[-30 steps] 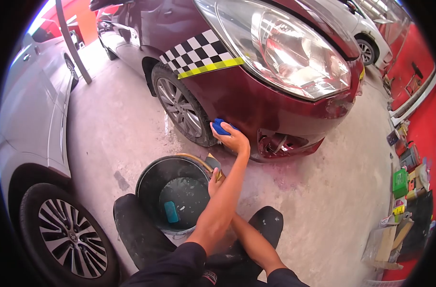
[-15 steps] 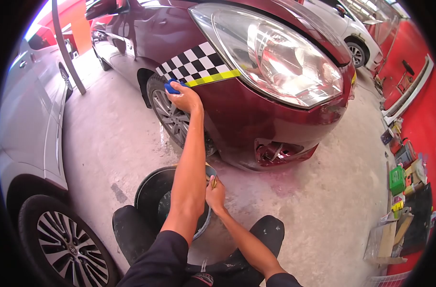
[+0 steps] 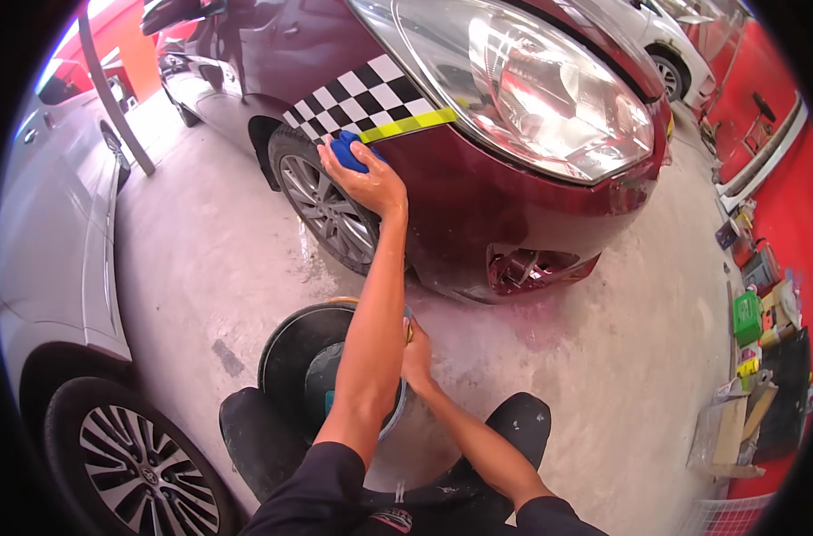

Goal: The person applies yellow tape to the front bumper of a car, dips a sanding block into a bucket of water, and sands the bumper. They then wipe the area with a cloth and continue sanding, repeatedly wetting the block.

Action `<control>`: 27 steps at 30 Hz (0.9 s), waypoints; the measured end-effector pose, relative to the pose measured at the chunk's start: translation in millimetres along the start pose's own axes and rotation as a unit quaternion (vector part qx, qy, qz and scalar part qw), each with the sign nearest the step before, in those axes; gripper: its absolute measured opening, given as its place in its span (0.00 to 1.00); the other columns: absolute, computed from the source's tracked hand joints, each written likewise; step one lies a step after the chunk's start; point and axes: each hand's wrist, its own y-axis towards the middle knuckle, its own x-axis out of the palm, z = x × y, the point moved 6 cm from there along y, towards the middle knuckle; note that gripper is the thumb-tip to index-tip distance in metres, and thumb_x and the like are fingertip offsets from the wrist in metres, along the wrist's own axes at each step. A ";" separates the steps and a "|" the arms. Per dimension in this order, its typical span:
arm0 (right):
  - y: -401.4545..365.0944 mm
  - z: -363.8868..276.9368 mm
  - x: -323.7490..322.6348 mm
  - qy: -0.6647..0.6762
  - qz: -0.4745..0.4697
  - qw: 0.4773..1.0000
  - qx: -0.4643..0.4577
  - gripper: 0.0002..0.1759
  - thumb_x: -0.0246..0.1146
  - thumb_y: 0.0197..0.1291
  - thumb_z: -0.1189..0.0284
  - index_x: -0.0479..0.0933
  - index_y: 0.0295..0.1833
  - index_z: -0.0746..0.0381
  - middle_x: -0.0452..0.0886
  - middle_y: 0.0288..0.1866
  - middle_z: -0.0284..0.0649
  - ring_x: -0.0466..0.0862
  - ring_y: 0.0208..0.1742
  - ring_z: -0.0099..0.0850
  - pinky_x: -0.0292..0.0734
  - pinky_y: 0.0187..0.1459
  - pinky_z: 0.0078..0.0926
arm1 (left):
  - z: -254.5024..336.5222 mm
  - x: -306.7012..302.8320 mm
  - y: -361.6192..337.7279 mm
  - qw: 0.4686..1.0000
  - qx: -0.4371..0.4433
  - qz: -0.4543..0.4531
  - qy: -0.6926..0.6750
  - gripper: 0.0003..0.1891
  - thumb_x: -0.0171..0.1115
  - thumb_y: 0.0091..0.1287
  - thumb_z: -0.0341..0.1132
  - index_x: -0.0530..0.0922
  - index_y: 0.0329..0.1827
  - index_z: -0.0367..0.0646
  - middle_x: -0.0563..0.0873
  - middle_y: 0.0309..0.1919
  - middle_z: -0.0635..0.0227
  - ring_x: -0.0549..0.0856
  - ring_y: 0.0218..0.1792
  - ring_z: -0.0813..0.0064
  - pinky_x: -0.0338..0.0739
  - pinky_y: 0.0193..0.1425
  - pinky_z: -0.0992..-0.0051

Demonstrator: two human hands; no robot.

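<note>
My left hand (image 3: 377,186) is raised at the front fender of a dark red car (image 3: 442,192), its fingers curled round a smooth, soft-looking blue lump (image 3: 353,152). The lump is just below a black-and-white checkered patch (image 3: 357,98) with a yellow edge strip (image 3: 411,123); contact with the paint cannot be made out. Lower down, my right hand (image 3: 416,359) is closed beside the right rim of a black bucket (image 3: 272,344). A small yellowish-brown piece shows at its fingers, too little of it to name. My left forearm hides part of the bucket.
The bucket stands between my knees. A silver car's wheel (image 3: 147,473) is close on my left. Ahead are the red car's front wheel (image 3: 321,201) and headlight (image 3: 549,98). Bottles, a green container (image 3: 746,318) and boards line the red wall at right.
My left hand has turned its palm more upward, showing more of the blue lump, and sits slightly lower along the checkered patch. My right hand stays by the bucket. The view has shifted slightly.
</note>
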 end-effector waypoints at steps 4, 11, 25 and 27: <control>-10.2 -2.1 -4.9 -0.006 0.023 0.999 -0.035 0.23 0.53 0.86 0.58 0.83 0.62 0.66 0.89 0.52 0.59 0.88 0.54 0.54 0.80 0.58 0.48 | 45.0 -2.0 -71.8 0.997 0.069 -0.042 -0.003 0.29 0.55 0.85 0.39 0.68 0.81 0.27 0.67 0.83 0.35 0.63 0.84 0.31 0.59 0.86 0.42; -11.7 -25.5 -6.1 -0.029 0.050 0.998 -0.003 0.21 0.53 0.87 0.60 0.83 0.59 0.65 0.91 0.42 0.53 0.89 0.42 0.44 0.82 0.50 0.40 | 21.1 -29.2 -112.1 0.998 0.044 -0.038 -0.023 0.29 0.48 0.88 0.41 0.68 0.80 0.24 0.71 0.80 0.35 0.68 0.82 0.34 0.62 0.85 0.45; 15.8 -7.6 8.8 -0.056 0.063 0.992 -0.090 0.20 0.53 0.87 0.59 0.82 0.55 0.64 0.92 0.43 0.49 0.90 0.42 0.42 0.83 0.48 0.38 | -122.2 -87.5 -234.9 0.818 -0.575 0.000 0.020 0.27 0.50 0.87 0.48 0.80 0.68 0.28 0.89 0.60 0.47 0.90 0.58 0.53 0.87 0.63 0.53; 8.7 -5.2 2.0 -0.116 0.013 0.989 -0.085 0.17 0.55 0.83 0.62 0.81 0.60 0.64 0.90 0.52 0.54 0.89 0.52 0.49 0.82 0.54 0.43 | -60.2 -89.7 -185.4 0.850 -0.520 -0.048 -0.066 0.21 0.52 0.87 0.44 0.78 0.72 0.39 0.89 0.59 0.53 0.89 0.54 0.61 0.89 0.57 0.54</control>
